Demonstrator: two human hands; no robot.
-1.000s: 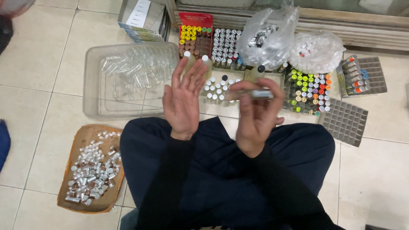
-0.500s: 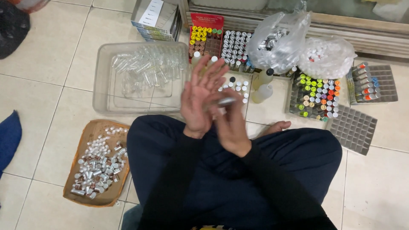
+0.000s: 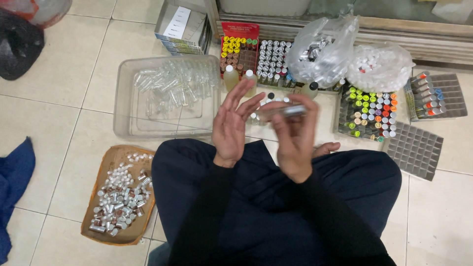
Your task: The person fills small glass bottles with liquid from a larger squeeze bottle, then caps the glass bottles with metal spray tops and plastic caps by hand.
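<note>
Up front, the right hand (image 3: 295, 133) grips a small vial (image 3: 281, 111) beside the open left hand (image 3: 231, 125), hiding bottles (image 3: 239, 76) behind; a plastic tub (image 3: 125, 123) sits left.

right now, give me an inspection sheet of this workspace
surface: beige tiled floor, person sitting cross-legged on it
job's things: small vial with a silver end, blurred
clutter: clear tub of empty vials; brown tray of silver caps; racks of coloured-cap vials; empty grid tray; two plastic bags
grips: right hand closed on the vial; left hand open, palm toward it
cables: nothing seen
surroundings: blue cloth, stacked boxes
</note>
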